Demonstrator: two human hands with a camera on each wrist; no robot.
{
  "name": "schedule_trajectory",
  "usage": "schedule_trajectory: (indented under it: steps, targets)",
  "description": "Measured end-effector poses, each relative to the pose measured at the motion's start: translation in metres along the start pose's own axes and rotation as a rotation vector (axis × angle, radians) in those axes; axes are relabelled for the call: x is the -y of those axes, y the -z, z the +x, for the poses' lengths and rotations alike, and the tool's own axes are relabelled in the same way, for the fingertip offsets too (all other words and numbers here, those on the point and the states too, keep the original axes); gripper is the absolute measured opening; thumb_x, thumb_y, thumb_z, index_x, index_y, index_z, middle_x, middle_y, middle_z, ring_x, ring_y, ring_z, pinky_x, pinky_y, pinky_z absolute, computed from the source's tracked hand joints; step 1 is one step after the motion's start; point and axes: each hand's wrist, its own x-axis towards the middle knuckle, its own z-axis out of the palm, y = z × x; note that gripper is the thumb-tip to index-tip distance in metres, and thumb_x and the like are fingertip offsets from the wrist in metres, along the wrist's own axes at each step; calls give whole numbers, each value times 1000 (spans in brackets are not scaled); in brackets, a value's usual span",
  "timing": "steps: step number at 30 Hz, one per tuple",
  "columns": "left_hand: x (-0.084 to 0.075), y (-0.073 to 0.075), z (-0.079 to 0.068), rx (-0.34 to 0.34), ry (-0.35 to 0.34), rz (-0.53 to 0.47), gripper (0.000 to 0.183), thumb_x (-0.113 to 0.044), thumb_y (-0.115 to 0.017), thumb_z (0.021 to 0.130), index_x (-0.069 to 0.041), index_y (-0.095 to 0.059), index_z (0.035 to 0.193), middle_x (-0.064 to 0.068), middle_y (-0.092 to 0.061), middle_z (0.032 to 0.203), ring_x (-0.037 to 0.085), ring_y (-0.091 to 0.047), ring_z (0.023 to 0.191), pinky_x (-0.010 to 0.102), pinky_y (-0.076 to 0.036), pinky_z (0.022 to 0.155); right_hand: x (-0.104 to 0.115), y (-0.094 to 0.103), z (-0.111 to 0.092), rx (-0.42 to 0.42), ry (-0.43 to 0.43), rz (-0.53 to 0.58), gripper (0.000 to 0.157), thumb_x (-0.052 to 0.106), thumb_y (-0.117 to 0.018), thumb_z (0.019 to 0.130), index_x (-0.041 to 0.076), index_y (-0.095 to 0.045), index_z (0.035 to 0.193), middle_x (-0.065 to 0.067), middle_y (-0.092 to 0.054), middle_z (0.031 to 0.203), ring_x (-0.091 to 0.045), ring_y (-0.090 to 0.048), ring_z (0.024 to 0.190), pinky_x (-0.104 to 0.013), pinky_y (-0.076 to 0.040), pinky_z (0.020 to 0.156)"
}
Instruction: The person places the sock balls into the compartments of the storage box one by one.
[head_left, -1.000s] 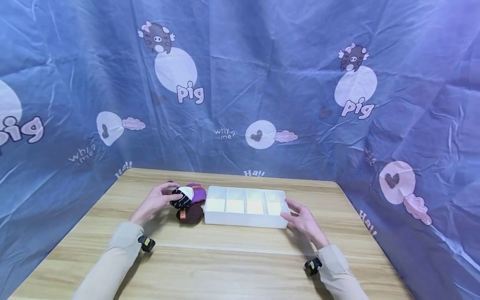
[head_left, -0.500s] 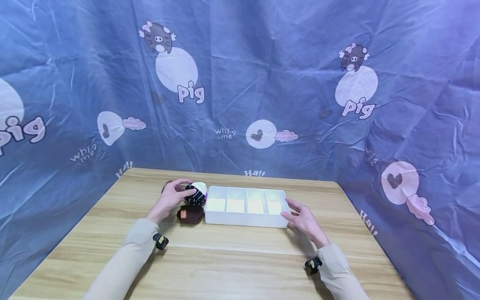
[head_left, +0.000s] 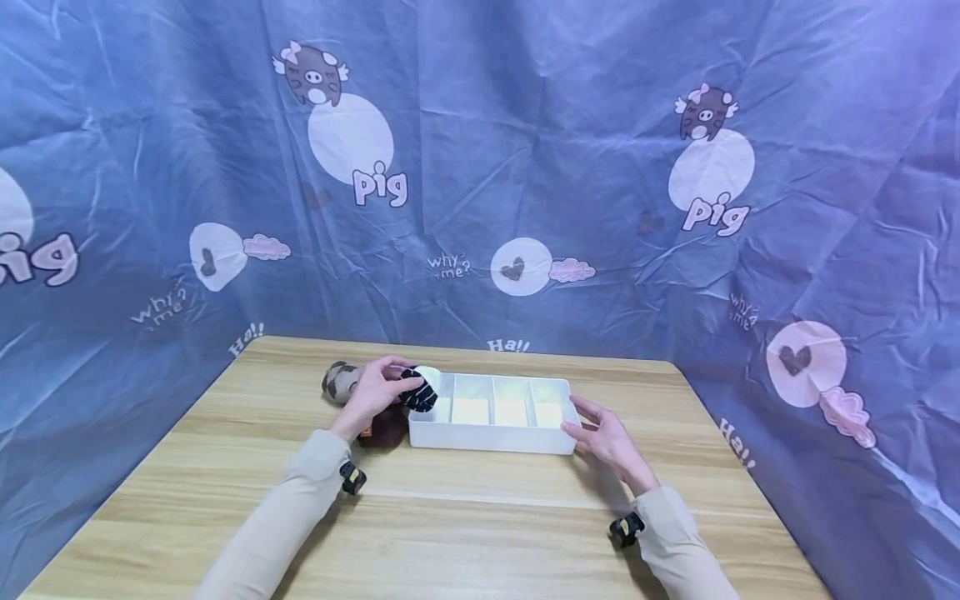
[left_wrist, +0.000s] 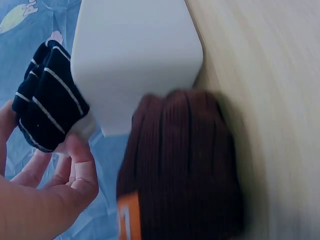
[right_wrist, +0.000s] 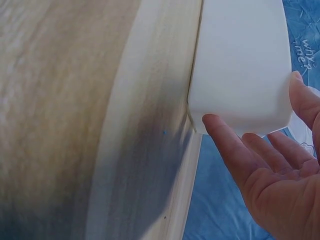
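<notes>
- Left hand (head_left: pixel 377 387): pinches a black-and-white striped bundle (head_left: pixel 420 393), perhaps a rolled sock, between thumb and fingers.
- Bundle's place: at the left end of the white box (head_left: pixel 491 437), over the leftmost of four compartments in a row. Cannot tell whether any of it sits below the rim.
- Right hand (head_left: pixel 611 437): holds the box's right end, fingers apart, one tip on the near wall; looks like steadying.
- Progress, my judgement: early. One bundle is brought to the box but not let go; no bundle rests in the three compartments to the right.
- Left over: a brown ribbed bundle (left_wrist: pixel 185 165) with an orange tag (left_wrist: pixel 129 217), near side of the left end; a grey patterned bundle (head_left: pixel 341 382), farther left and partly behind the hand. More may be hidden there.
- In the way: box's left wall, to be cleared; brown bundle crowds that end, contact unclear.
- Around: wood-grain table (head_left: pixel 487 525); blue printed cloth (head_left: pixel 450 217) behind; a black camera (head_left: pixel 352 477) on the left wrist, another (head_left: pixel 626 529) on the right.
</notes>
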Motion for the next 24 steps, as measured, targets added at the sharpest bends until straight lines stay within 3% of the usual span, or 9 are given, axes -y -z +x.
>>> schedule_trajectory:
  steps: [7, 15, 19, 24]
  targets:
    - [-4, -20, 3, -81, -7, 52, 40, -22, -82, 77, -6, -65, 110, 12, -67, 100, 20, -60, 91, 25, -50, 75, -1, 0, 0, 2, 6, 5, 71, 15, -65, 94, 2, -27, 153, -24, -24, 158, -48, -40, 135, -40, -54, 95]
    - [0, -32, 6, -101, -24, 157, 37, -24, -82, 76, -10, -61, 102, 9, -62, 101, 23, -55, 95, 30, -45, 78, 0, -1, -1, -4, 7, -5, 71, 15, -65, 94, 2, -28, 153, -25, -25, 158, -48, -40, 135, -40, -54, 94]
    - [0, -35, 4, -107, -22, 194, 39, -24, -83, 73, -10, -60, 101, 11, -63, 100, 25, -58, 91, 32, -48, 75, -1, -1, -2, -1, 1, -15, 71, 16, -65, 94, 2, -27, 153, -25, -25, 158, -48, -39, 135, -43, -52, 97]
    - [-1, -38, 3, -106, -30, 256, 40, -28, -83, 75, -11, -59, 103, 10, -64, 108, 26, -58, 98, 36, -48, 83, -3, -1, 0, -6, 0, -31, 72, 17, -66, 94, 2, -27, 153, -25, -25, 157, -48, -39, 135, -44, -52, 96]
